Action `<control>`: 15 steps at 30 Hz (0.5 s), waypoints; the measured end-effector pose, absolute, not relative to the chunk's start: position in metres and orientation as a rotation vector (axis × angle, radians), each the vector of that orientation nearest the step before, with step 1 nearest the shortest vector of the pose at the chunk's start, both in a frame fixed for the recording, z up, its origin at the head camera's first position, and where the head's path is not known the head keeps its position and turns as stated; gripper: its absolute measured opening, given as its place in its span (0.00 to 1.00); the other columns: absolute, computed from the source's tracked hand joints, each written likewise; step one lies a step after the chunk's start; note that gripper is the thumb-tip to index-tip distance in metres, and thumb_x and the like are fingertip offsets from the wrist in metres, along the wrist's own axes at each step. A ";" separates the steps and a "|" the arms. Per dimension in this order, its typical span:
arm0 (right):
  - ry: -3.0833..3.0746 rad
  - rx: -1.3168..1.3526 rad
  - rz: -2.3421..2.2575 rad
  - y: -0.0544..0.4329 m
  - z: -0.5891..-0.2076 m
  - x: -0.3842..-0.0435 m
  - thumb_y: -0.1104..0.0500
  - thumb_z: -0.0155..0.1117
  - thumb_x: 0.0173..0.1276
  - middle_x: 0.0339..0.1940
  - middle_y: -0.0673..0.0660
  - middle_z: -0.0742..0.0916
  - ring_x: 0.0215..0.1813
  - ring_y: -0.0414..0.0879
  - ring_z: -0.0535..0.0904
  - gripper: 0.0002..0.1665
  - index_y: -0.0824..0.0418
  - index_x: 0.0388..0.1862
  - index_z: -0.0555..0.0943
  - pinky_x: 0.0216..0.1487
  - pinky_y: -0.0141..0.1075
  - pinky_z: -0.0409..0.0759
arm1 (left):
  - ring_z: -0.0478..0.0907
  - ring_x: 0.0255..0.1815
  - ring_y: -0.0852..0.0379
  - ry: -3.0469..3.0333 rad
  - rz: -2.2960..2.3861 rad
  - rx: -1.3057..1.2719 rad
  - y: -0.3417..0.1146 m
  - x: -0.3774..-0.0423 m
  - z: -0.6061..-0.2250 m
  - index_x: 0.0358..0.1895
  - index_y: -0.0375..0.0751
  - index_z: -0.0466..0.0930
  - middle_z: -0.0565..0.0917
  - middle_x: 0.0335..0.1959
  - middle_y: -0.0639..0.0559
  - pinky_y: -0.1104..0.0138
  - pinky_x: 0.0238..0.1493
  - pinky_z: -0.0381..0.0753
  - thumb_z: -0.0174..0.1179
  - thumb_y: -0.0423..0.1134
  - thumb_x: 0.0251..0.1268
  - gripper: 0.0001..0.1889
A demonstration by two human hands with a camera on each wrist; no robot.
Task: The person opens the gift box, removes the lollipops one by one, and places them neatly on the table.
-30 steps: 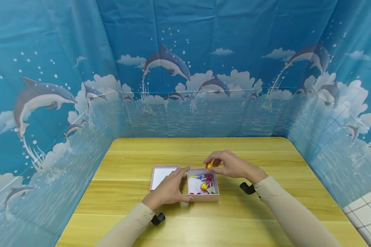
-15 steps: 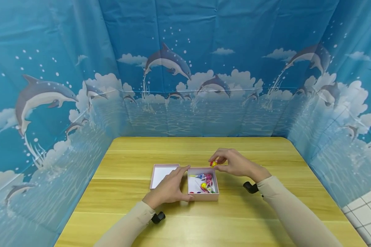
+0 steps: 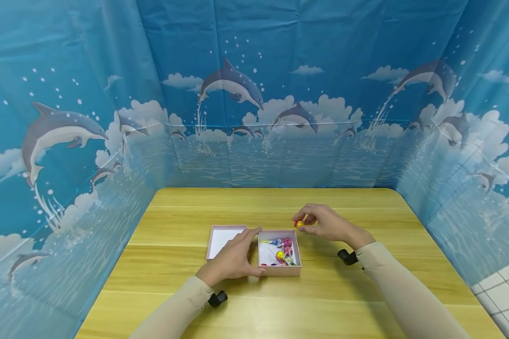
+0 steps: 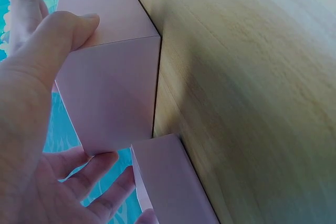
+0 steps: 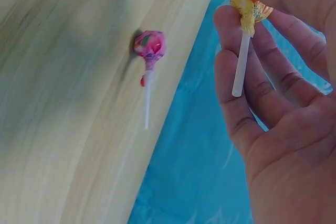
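Observation:
My left hand (image 3: pixel 233 259) holds a pink open-topped box (image 3: pixel 280 271), thumb on its front wall and fingers at its far left side. In the left wrist view, the thumb presses the box (image 4: pixel 107 98) wall. Inside the box lie several wrapped lollipops, among them a yellow one (image 3: pixel 280 254) and a blue one (image 3: pixel 276 242). Past the box's far right corner, my right hand (image 3: pixel 328 223) pinches a yellow-and-red lollipop (image 3: pixel 299 224) by its wrapped head. In the right wrist view its white stick points toward the palm. A pink lollipop (image 5: pixel 150 44) lies on the table.
A shallow pink lid (image 3: pixel 225 238) with a white inside lies left of the box, partly behind my left hand. The wooden table (image 3: pixel 365 292) is bordered by a blue dolphin-print curtain (image 3: pixel 246 160). White tiles (image 3: pixel 506 282) show at the right.
My right hand has moved to the right, away from the box, with the yellow-and-red lollipop pinched in its fingers. My left hand keeps its hold on the box.

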State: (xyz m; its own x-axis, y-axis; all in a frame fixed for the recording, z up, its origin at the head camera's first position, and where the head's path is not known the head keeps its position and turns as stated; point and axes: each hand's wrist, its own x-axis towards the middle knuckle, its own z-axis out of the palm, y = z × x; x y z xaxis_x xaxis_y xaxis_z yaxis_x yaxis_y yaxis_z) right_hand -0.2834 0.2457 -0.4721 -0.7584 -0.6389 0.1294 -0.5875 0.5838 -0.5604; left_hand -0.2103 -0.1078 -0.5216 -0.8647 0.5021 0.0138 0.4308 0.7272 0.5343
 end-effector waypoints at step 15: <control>2.691 -0.957 -0.921 0.256 -0.493 -0.296 0.62 0.77 0.84 0.60 0.54 0.96 0.54 0.46 0.94 0.14 0.57 0.64 0.93 0.58 0.42 0.96 | 0.74 0.89 0.38 2.803 0.793 0.757 -0.107 -0.211 -0.522 0.97 0.50 0.57 0.73 0.90 0.43 0.35 0.89 0.75 0.87 0.67 0.60 0.67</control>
State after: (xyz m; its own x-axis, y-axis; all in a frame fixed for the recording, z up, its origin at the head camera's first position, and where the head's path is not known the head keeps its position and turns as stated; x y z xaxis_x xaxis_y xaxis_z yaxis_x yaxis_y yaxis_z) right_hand -0.2957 0.2563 -0.4934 -0.7878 -0.6120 0.0692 -0.5262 0.6103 -0.5921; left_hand -0.2106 -0.1069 -0.5224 -0.8653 0.5012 0.0092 0.4318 0.7359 0.5215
